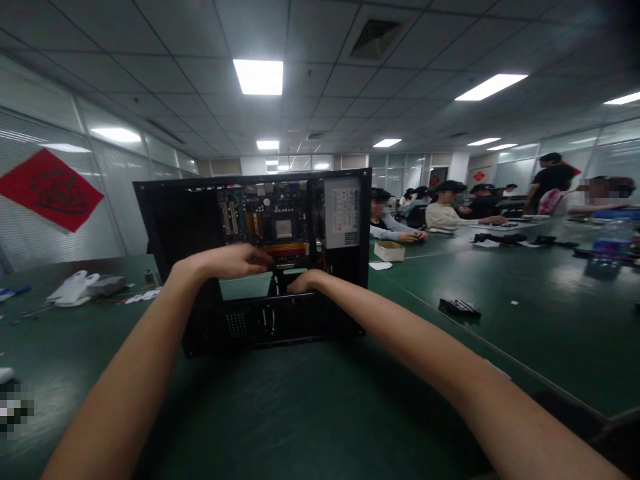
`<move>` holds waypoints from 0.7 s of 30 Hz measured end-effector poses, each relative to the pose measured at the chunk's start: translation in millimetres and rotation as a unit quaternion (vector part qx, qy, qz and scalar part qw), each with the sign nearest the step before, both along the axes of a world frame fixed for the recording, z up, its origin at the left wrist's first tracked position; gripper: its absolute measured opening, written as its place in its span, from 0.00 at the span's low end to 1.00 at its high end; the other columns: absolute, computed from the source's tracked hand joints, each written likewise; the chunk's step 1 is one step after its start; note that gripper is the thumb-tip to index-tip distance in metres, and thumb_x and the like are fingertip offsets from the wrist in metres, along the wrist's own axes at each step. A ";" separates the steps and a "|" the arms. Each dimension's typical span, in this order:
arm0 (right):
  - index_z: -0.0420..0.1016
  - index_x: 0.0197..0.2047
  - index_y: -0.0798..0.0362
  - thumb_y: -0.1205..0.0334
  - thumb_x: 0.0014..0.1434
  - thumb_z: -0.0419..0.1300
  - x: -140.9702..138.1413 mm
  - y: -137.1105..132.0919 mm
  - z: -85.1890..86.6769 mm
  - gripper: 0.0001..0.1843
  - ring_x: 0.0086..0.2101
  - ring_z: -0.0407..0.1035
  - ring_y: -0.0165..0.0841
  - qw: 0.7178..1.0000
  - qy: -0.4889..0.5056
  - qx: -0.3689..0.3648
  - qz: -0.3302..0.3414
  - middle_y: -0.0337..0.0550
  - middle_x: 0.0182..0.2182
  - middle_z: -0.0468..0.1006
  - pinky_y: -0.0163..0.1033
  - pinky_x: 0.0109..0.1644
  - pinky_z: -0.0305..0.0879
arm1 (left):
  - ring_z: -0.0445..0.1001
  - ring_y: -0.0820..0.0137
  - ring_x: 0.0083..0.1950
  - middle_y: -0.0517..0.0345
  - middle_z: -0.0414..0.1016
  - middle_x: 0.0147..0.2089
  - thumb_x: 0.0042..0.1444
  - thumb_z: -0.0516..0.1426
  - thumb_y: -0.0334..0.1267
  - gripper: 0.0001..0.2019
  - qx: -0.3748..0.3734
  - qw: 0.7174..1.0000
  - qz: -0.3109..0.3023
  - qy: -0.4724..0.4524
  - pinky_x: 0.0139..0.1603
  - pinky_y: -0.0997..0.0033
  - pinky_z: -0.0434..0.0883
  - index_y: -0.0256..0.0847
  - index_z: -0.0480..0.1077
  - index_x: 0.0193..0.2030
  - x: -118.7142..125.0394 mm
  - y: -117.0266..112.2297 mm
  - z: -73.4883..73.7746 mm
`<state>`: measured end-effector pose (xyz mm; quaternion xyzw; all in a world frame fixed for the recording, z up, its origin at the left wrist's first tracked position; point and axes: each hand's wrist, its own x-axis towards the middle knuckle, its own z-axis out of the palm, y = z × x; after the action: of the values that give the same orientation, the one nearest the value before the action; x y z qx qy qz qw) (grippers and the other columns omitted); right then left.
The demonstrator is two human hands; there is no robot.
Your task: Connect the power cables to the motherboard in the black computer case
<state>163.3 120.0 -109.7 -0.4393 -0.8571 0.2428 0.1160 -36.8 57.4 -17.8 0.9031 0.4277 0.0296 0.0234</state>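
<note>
An open black computer case (pixel 280 327) stands on the green table in front of me, its open side towards me. Inside it sit a motherboard (pixel 260 217) with a bare processor square and coloured memory slots (pixel 290 249), and a silver power supply (pixel 343 210) at the upper right. My left hand (pixel 243 260) reaches into the case just below the board. Its loosely bent fingers lie near the memory slots, and I see nothing in them. My right hand (pixel 304 281) is lower in the case, to the right of the left one, with its fingertips hidden in shadow and behind the case's edge.
Left of the case lie a white plastic bag (pixel 75 287) and a grey box (pixel 106 286). On the right are a small white box (pixel 389 251), a black part (pixel 460 307) and a large clear bottle (pixel 613 247). Several people sit along the table beyond.
</note>
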 end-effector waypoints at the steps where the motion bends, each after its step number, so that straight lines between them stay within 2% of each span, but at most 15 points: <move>1: 0.78 0.26 0.55 0.61 0.45 0.72 3.1 -2.3 2.9 0.09 0.21 0.69 0.29 1.000 -0.016 -0.021 0.004 0.34 0.21 0.76 0.34 0.29 0.66 | 0.76 0.60 0.58 0.53 0.76 0.61 0.63 0.54 0.48 0.23 0.014 1.000 0.001 -0.013 0.58 0.65 0.71 0.44 0.72 0.62 3.9 -1.0 6.4; 3: 0.75 0.23 0.55 0.59 0.53 0.68 10.4 -6.5 9.4 0.12 0.20 0.65 0.27 1.000 0.009 -0.020 -0.012 0.34 0.18 0.72 0.33 0.27 0.60 | 0.75 0.59 0.59 0.53 0.76 0.62 0.63 0.54 0.48 0.24 0.049 0.998 0.001 -0.047 0.59 0.63 0.71 0.44 0.71 0.63 8.8 -3.7 15.0; 5: 0.70 0.21 0.54 0.55 0.60 0.62 16.5 -9.6 16.4 0.19 0.19 0.58 0.25 0.991 0.121 0.025 -0.057 0.31 0.16 0.65 0.32 0.24 0.52 | 0.74 0.59 0.60 0.52 0.75 0.63 0.63 0.53 0.47 0.24 0.068 0.995 -0.011 -0.078 0.60 0.62 0.70 0.44 0.70 0.64 8.4 -6.0 16.8; 8: 0.64 0.21 0.52 0.46 0.64 0.56 19.2 -11.5 25.6 0.25 0.18 0.50 0.24 0.935 0.334 0.062 -0.105 0.30 0.15 0.56 0.33 0.23 0.45 | 0.72 0.59 0.63 0.52 0.72 0.66 0.62 0.55 0.46 0.28 0.055 0.992 -0.039 -0.104 0.63 0.60 0.69 0.45 0.65 0.68 1.5 -8.2 10.7; 11: 0.58 0.21 0.50 0.40 0.61 0.59 16.4 -14.2 31.3 0.28 0.18 0.48 0.24 0.882 0.465 0.002 -0.073 0.29 0.17 0.55 0.33 0.23 0.44 | 0.68 0.58 0.67 0.50 0.64 0.71 0.58 0.59 0.46 0.37 0.038 0.993 -0.044 -0.104 0.65 0.60 0.67 0.45 0.55 0.73 -2.5 -12.3 5.3; 15: 0.56 0.22 0.50 0.37 0.56 0.64 13.5 -28.6 36.3 0.30 0.18 0.44 0.22 0.846 0.528 -0.081 0.001 0.27 0.18 0.52 0.32 0.22 0.40 | 0.65 0.55 0.70 0.45 0.59 0.74 0.56 0.62 0.49 0.45 0.036 0.994 -0.049 -0.091 0.67 0.61 0.65 0.42 0.47 0.76 5.3 -20.6 6.7; 18: 0.61 0.25 0.51 0.38 0.56 0.66 12.4 -46.9 43.1 0.28 0.19 0.53 0.23 0.825 0.558 -0.083 0.025 0.29 0.20 0.57 0.30 0.23 0.50 | 0.66 0.54 0.69 0.45 0.60 0.73 0.56 0.62 0.50 0.46 0.047 0.990 -0.076 -0.106 0.67 0.60 0.65 0.43 0.46 0.77 11.8 -24.7 8.6; 21: 0.69 0.33 0.52 0.41 0.56 0.66 10.0 -62.3 51.6 0.22 0.25 0.65 0.26 0.813 0.579 -0.059 0.024 0.33 0.24 0.67 0.32 0.31 0.64 | 0.67 0.54 0.68 0.44 0.62 0.72 0.53 0.65 0.47 0.52 0.030 0.984 -0.110 -0.139 0.65 0.59 0.68 0.46 0.40 0.78 13.6 -27.5 7.6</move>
<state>173.3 57.8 -58.1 -0.2027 -0.6257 0.5054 0.5585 -23.2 29.9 -10.2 0.9319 0.3174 0.1653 0.0585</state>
